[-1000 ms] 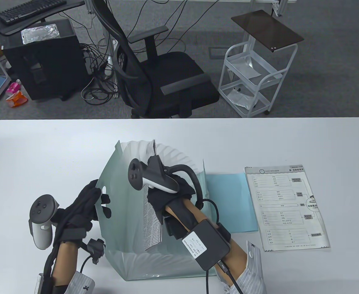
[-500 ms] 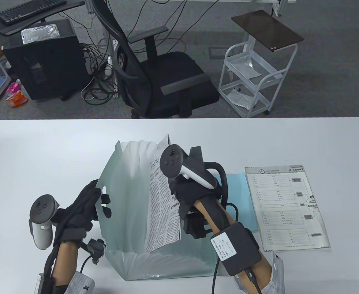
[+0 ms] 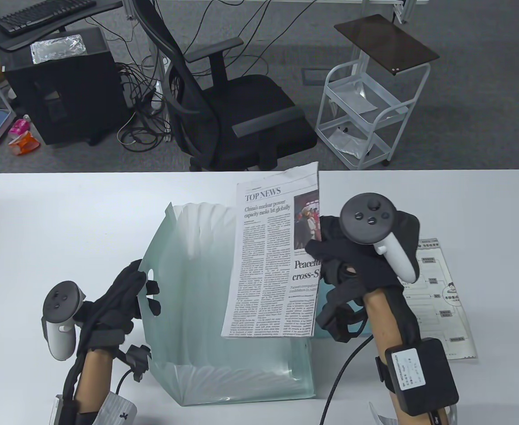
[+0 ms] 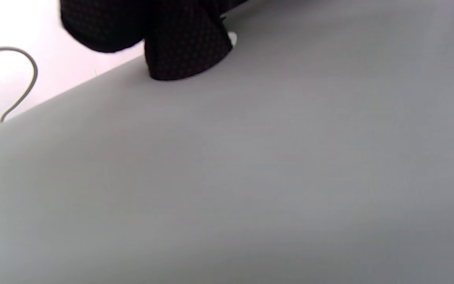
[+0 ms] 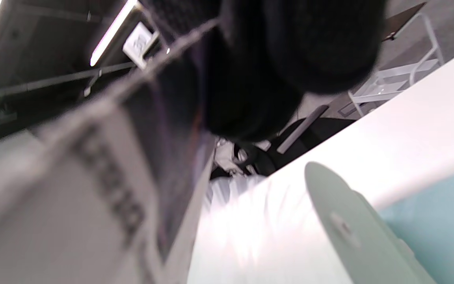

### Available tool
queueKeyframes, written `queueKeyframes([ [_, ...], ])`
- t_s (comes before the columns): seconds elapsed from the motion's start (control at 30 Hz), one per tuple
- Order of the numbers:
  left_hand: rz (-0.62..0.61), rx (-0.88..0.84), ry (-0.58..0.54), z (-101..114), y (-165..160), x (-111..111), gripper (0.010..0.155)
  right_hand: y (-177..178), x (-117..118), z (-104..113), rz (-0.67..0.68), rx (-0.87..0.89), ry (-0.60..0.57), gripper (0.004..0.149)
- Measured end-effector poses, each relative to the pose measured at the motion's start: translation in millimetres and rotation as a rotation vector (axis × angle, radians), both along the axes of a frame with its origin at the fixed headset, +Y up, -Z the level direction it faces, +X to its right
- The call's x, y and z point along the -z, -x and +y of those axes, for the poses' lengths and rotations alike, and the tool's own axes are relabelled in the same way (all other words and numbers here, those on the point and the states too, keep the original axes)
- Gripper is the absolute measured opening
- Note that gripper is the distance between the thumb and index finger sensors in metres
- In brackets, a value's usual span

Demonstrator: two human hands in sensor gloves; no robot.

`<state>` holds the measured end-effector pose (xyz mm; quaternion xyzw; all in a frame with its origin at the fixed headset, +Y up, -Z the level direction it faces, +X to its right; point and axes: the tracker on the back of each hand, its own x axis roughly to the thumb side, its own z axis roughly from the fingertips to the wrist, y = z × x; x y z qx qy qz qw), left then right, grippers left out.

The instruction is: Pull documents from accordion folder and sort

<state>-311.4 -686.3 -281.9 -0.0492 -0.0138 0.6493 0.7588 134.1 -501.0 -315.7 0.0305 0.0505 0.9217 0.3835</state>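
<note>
A pale green accordion folder (image 3: 188, 287) stands open on the white table (image 3: 64, 221). My left hand (image 3: 128, 294) grips its left flap, fingers over the edge. My right hand (image 3: 330, 261) pinches a newspaper page (image 3: 268, 261) headed "TOP NEWS" by its right edge and holds it upright above the folder's right side. In the right wrist view the page (image 5: 73, 189) shows blurred beside the folder's pleats (image 5: 250, 228). The left wrist view shows only my fingertip (image 4: 187, 51) on the flap's grey surface.
A printed form sheet (image 3: 440, 305) lies on the table to the right, partly under my right arm. A light blue sheet (image 3: 325, 292) lies between it and the folder, mostly hidden. An office chair (image 3: 232, 106) and a white cart (image 3: 365, 110) stand beyond the table's far edge.
My right hand has drawn the newspaper page up out of the folder and moved right and up with it. The left hand and folder have stayed put.
</note>
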Motion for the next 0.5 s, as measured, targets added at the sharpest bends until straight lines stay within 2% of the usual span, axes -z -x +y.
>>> queueKeyframes([
  [0.23, 0.000, -0.005, 0.001, -0.1, 0.1, -0.6, 0.071, -68.9, -4.7, -21.1, -0.295, 0.269, -0.059, 0.052],
  [0.33, 0.001, -0.007, 0.001, -0.2, 0.2, -0.7, 0.071, -96.3, -6.2, -39.7, -0.427, 0.339, -0.078, 0.052],
  [0.5, 0.002, -0.011, 0.001, -0.2, 0.3, -1.1, 0.071, -131.1, -7.7, -85.8, -0.620, 0.409, -0.074, 0.052],
])
